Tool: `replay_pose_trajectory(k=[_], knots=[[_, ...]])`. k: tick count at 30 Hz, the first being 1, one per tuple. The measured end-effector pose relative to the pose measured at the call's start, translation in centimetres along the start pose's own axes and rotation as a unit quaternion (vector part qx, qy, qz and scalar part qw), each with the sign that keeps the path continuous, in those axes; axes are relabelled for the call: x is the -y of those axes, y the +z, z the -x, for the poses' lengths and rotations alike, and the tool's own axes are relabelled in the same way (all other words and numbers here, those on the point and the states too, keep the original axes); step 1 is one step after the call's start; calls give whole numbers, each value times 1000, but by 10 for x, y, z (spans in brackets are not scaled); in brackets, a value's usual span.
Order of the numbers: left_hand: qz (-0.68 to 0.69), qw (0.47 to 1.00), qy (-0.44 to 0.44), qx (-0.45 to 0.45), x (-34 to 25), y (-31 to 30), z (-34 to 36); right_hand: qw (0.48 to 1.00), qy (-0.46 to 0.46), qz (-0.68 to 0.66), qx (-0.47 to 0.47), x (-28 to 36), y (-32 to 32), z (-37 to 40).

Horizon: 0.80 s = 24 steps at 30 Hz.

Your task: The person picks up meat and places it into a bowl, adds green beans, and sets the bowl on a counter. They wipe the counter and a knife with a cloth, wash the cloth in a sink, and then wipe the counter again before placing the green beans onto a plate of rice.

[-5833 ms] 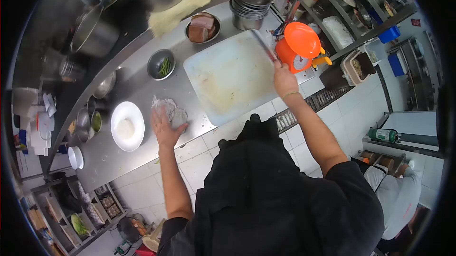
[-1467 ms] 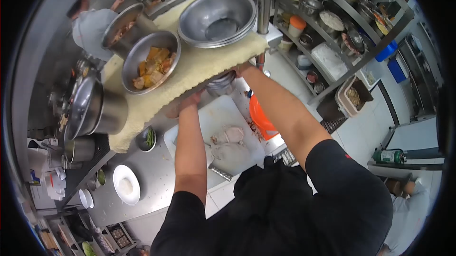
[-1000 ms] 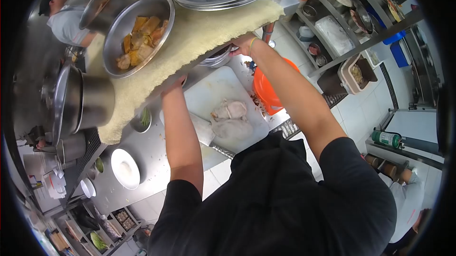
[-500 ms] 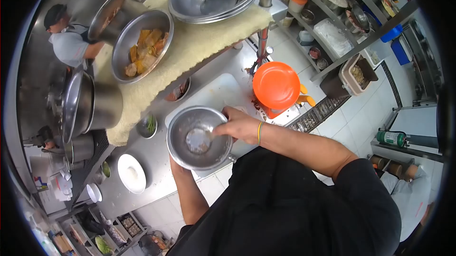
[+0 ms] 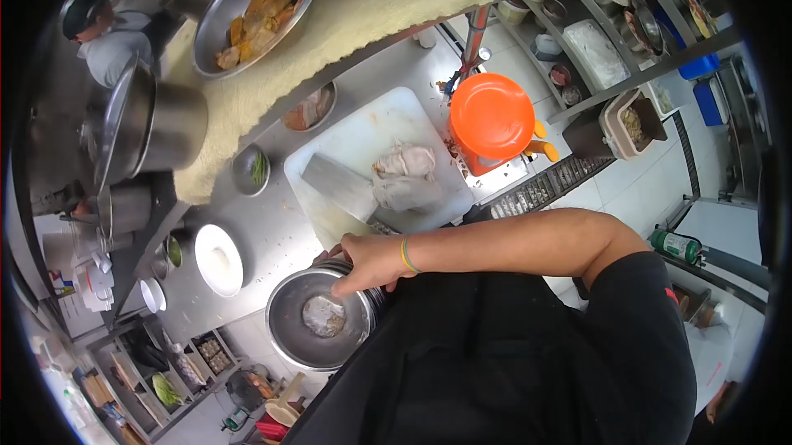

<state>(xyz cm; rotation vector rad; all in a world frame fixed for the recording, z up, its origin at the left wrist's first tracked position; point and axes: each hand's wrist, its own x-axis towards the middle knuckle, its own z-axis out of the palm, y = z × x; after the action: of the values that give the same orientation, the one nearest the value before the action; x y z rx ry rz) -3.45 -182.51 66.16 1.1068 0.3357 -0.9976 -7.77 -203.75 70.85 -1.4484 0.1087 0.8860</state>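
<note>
The right hand (image 5: 363, 265) is clamped on the far rim of a steel bowl (image 5: 307, 348), fingers curled over the edge and into the bowl; further rims under that hand suggest a stack, though this is not certain. The left hand is out of sight. The bowl sits just off the near edge of the steel counter (image 5: 268, 235), close against the person's chest, its mouth facing straight up; being round, it has no long axis. Inside it lies a small pale smear (image 5: 323, 317). At the middle of the counter a white cutting board (image 5: 363, 125) carries pale raw meat (image 5: 408, 177) and a cleaver (image 5: 340, 188) lying flat, its handle pointing to the board's near edge. An orange scale (image 5: 492, 115) stands at the board's right end, its dial unreadable. Near the counter's far edge are a bowl of meat pieces (image 5: 307, 108) and a small bowl of green bits (image 5: 250, 169); a white plate (image 5: 219, 259) lies towards the left end. No writing is legible.
</note>
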Motion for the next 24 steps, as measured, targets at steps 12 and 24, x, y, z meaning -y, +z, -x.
replay_pose_trajectory(k=[12, 24], knots=[[-164, 985, -51, -6, -7, 50, 24, 753, -1, 596, -278, -96, -109, -22], [-232, 963, -120, 64, 48, 153, 6, 841, -170, 303, -415, -116, -95, 140]])
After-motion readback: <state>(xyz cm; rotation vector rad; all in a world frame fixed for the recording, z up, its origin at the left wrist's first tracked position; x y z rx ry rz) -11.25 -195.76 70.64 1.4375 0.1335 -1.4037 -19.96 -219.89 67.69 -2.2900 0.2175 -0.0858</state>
